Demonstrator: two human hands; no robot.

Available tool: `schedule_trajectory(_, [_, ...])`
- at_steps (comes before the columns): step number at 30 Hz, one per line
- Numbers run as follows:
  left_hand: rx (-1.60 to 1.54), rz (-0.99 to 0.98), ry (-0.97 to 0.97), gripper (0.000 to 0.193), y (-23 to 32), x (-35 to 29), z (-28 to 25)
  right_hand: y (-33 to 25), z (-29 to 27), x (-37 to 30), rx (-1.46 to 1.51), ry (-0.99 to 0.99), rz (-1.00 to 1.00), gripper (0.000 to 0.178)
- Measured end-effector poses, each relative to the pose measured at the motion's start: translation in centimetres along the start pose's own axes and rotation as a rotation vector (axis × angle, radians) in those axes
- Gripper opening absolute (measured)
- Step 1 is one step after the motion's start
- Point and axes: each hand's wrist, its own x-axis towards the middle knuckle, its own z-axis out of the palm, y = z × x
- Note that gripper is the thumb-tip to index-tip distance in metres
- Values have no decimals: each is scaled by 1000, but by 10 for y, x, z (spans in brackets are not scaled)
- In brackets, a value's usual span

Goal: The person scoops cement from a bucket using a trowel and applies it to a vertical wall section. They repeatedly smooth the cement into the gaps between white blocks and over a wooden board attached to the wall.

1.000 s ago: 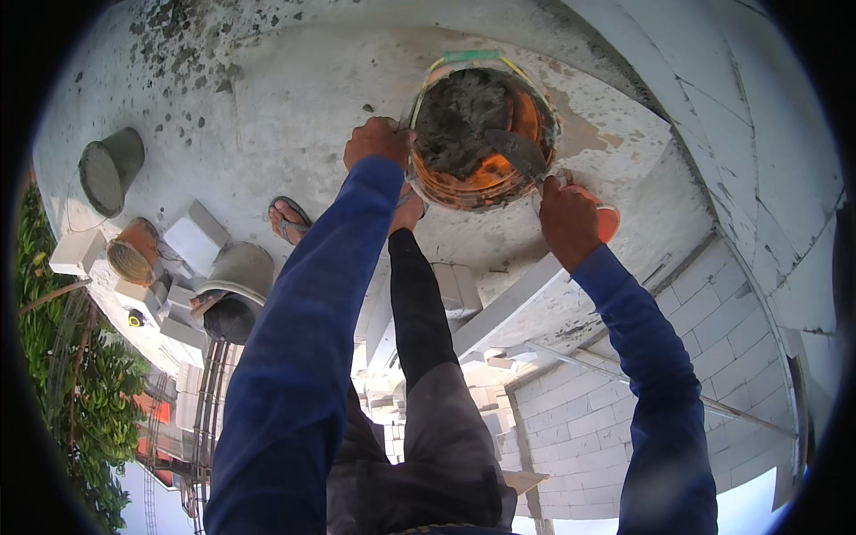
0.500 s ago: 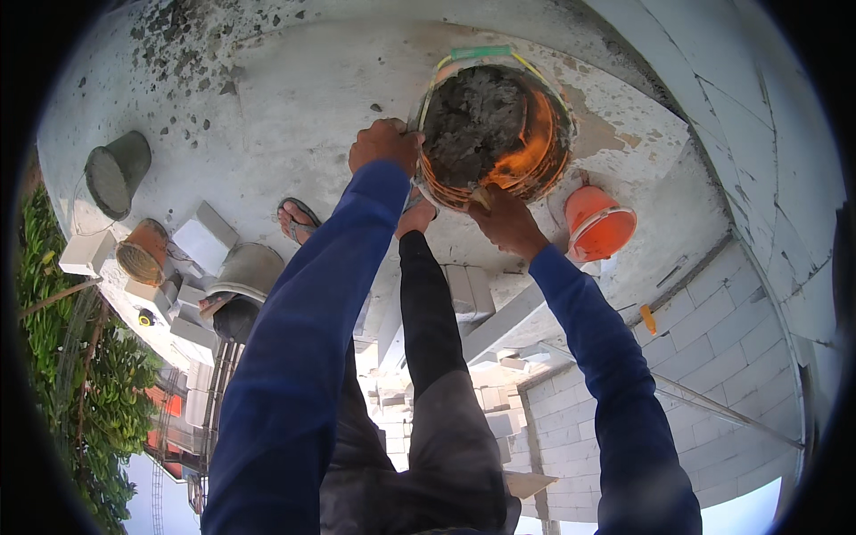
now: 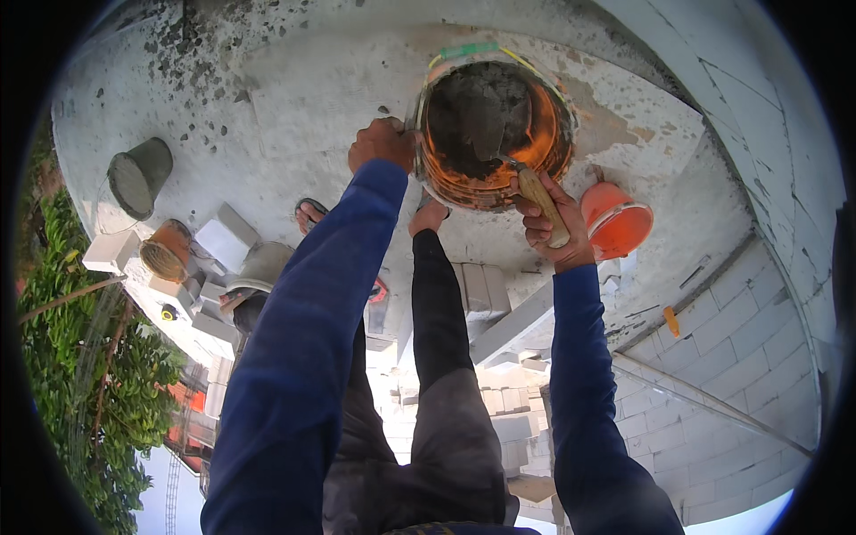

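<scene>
R hand (image 3: 573, 225) turned palm-up vs 0.5 s ago, grasping wood-hdl trowel (image 3: 541, 203), blade now visible at grey mix (image 3: 477, 94), L hand (image 3: 381, 145) still clenched on lg bucket (image 3: 557, 134) rim

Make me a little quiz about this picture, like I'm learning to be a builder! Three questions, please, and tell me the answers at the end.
1. What does the right hand hold?
a) a hammer
b) a trowel
c) a paintbrush

2. True or false: the left hand is at the edge of the big bucket.

3. On which side of the big bucket is the smaller orange bucket, left or right?

Key: 1. b; 2. True; 3. Right.
</scene>
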Motion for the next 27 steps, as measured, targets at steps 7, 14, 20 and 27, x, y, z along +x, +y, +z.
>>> schedule_trajectory(7, [-9, -30, -16, 35, -7, 4, 1, 26, 78, -96, -1148, 656, 63, 45])
schedule_trajectory(14, [-66, -38, 38, 35, -8, 3, 3, 3, 124, -47, -3102, 985, -312, 24])
schedule_trajectory(20, [-193, -3, 0, 33, -11, 2, 7, -31, 138, 77, -3060, 1068, 500, 21])
schedule_trajectory(27, [-329, 19, -8, 37, -20, 3, 12, -46, 73, 63, -3058, 749, 401, 31])
